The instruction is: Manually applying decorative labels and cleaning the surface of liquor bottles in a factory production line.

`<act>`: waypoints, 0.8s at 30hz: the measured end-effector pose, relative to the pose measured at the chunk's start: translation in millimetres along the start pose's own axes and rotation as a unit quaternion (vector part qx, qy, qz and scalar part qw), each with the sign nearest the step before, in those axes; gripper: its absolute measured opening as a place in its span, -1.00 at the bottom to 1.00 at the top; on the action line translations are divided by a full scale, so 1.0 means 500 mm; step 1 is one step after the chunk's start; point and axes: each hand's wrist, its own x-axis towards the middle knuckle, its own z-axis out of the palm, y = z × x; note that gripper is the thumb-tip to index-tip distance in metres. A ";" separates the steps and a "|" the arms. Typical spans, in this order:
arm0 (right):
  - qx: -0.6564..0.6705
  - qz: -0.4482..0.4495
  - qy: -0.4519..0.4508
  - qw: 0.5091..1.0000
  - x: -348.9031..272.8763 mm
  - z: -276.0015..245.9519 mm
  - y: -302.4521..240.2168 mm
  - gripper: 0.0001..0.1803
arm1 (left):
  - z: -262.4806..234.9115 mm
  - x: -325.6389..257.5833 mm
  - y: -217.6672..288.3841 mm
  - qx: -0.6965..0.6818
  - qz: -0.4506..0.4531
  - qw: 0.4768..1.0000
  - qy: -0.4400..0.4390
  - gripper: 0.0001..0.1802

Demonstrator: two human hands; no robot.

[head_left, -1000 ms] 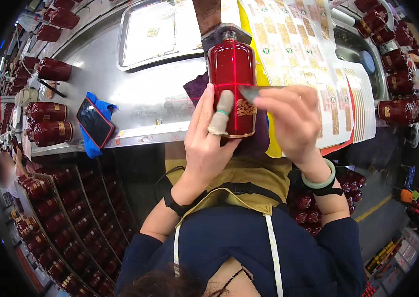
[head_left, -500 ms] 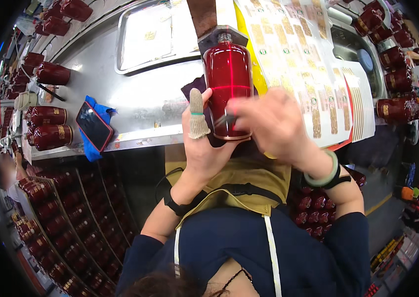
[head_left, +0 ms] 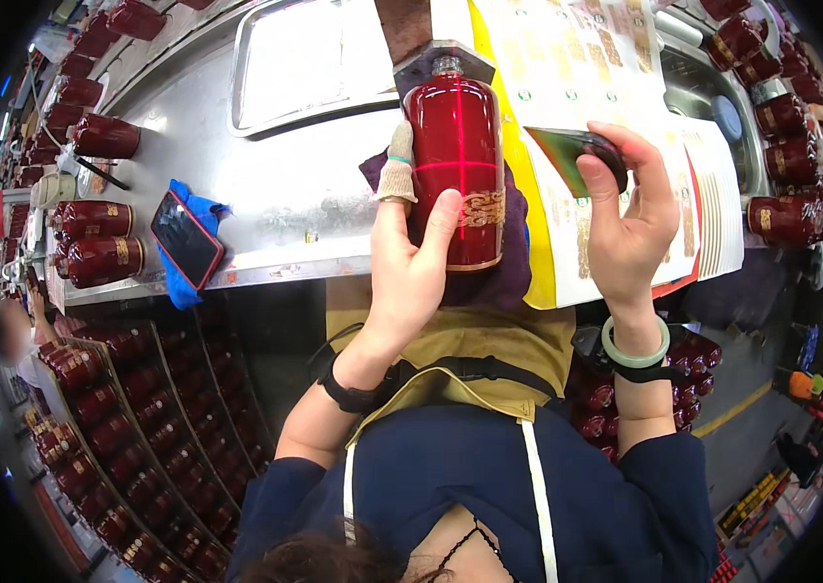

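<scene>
A dark red glass bottle (head_left: 455, 126) lies with its clear neck pointing away from me, red laser lines crossing it. My left hand (head_left: 411, 257) is closed around its left side, thumb on top near the base and a knitted finger cot (head_left: 397, 173) on one finger. A gold patterned decal (head_left: 483, 207) sits low on the bottle's right side. To the right, apart from the bottle, my right hand (head_left: 633, 209) grips a flat scraper (head_left: 567, 155) with a dark green blade and black edge. Purple cloth (head_left: 514, 253) shows beneath the bottle.
Sheets of gold decals (head_left: 567, 58) spread over the right side, beside a yellow edge (head_left: 540, 262). A metal tray (head_left: 237, 107) stands far left of the bottle. A phone (head_left: 186, 238) rests on blue cloth (head_left: 178, 291). Red jars (head_left: 101, 262) line the left; another person (head_left: 18, 335) is beyond.
My right hand has moved off the lower bottle to the right, carrying the scraper. The gold decal now shows on the bottle. My left thumb now lies on top. The gold piece on the tray no longer shows.
</scene>
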 end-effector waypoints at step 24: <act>-0.006 0.033 -0.020 0.999 -0.031 0.010 0.000 -0.76 | 0.012 0.003 0.015 -0.106 -0.051 0.992 0.037 -0.20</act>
